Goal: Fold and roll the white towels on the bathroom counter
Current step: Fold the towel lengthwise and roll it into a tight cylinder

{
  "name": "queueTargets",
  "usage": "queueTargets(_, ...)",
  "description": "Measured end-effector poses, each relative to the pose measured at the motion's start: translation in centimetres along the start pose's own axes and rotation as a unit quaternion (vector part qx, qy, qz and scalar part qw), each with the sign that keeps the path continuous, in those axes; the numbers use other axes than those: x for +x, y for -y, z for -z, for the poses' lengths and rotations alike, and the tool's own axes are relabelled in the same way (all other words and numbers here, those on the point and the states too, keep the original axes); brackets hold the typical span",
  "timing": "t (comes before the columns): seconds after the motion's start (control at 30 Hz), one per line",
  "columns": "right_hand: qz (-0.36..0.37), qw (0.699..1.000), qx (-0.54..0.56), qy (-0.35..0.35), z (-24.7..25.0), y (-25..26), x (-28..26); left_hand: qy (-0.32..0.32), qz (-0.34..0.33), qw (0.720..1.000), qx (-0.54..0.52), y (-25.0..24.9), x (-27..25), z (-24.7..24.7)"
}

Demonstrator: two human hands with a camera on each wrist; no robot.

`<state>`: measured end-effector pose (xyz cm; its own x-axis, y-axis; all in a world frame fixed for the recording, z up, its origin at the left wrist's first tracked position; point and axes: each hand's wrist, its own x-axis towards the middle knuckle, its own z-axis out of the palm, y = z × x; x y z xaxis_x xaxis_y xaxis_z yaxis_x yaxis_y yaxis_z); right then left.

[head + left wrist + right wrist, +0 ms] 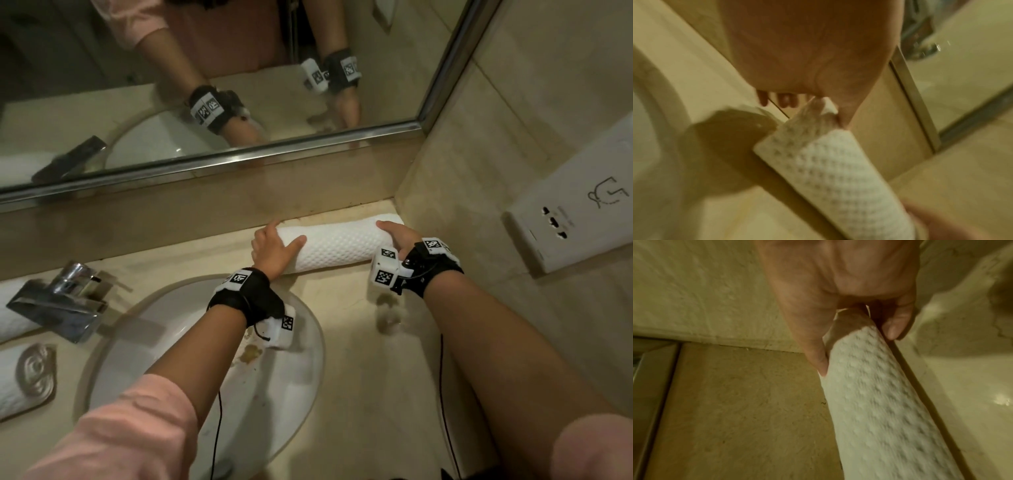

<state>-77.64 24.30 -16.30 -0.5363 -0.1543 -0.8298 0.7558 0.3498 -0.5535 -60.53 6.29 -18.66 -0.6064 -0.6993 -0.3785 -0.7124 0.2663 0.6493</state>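
Note:
A white waffle-weave towel lies rolled into a tight cylinder on the beige counter, against the back ledge near the right corner. My left hand grips its left end, thumb along the front and fingers over the back. My right hand grips the right end, close to the side wall. In the left wrist view the roll runs away under the palm. The right wrist view shows thumb and fingers on either side of the roll.
A round sink sits just below my left wrist, with a chrome faucet at its left. Two more rolled white towels lie at the far left. A mirror backs the counter, and a socket plate is on the right wall.

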Motion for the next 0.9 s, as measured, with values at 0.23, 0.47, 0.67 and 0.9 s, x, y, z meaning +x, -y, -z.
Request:
queueTargets(0.23, -0.010, 0.999, -0.016, -0.050, 0.5, -1.1, 5.6, 0.137, 0.253, 0.892, -0.347, 0.3, -1.0, 1.1)
queueTargets(0.47, 0.009, 0.999, -0.018, -0.043, -0.1, -0.6, 1.1, 0.180, 0.244, 0.867, -0.396, -2.1, -1.9, 1.5)
queueTargets(0.67, 0.010, 0.999, -0.022, -0.023, -0.2, -0.5, -0.9, 0.162, 0.273, 0.863, -0.392, -3.1, -1.6, 0.9)
queueTargets(0.9, 0.013, 1.000, -0.005, -0.012, -0.1, -0.3, 0.1, 0.130, 0.272, 0.862, -0.408, -2.1, -0.6, -0.2)
